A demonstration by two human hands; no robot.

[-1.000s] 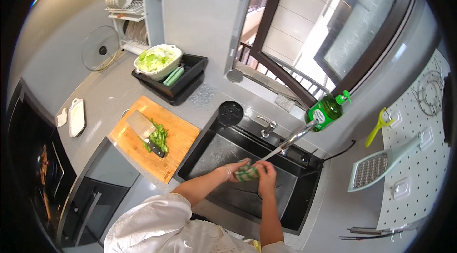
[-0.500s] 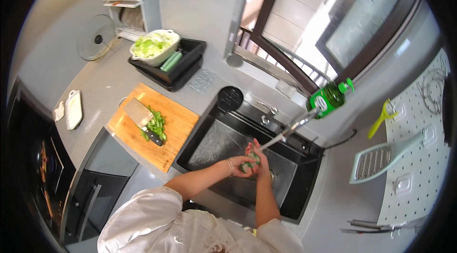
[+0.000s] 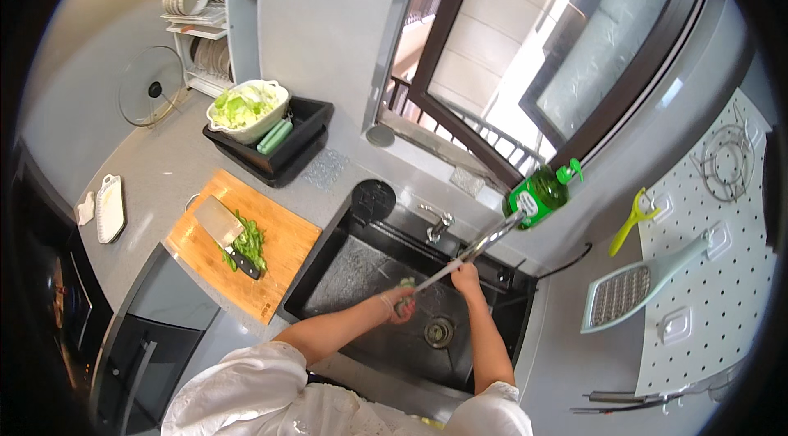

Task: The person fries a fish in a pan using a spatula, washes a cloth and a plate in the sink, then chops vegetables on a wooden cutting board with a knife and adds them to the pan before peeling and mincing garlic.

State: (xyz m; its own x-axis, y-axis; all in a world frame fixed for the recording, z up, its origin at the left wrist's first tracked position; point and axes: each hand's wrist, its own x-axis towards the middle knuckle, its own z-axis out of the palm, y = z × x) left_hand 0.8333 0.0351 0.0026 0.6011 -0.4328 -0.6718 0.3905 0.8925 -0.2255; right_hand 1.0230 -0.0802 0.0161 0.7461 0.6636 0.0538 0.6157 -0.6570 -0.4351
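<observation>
Apart from each other now, the two hands have separated since the earlier frame: the right hand has risen to the outlet end of the faucet, while the left hand stays low over the sink with a green bundle. Its fingers curl around that bundle, so it is closed on something soft-looking; blur hides what the bundle is. Fingers of the right hand look drawn in narrow at the spout, but I cannot tell whether they grip it or only touch it.

A pale stream of water slants from beside the right hand toward the left one, and the bundle seems held low there to catch it, with the drain just to its right to take the runoff. Beyond the right hand stands a green soap bottle, probably kept there to be reachable from the basin.

Left of the hands, a wooden board lies on the tabletop beside the sink. On it a cleaver rests flat against chopped greens, its handle angled toward the hands, perhaps for easy pick-up.
</observation>
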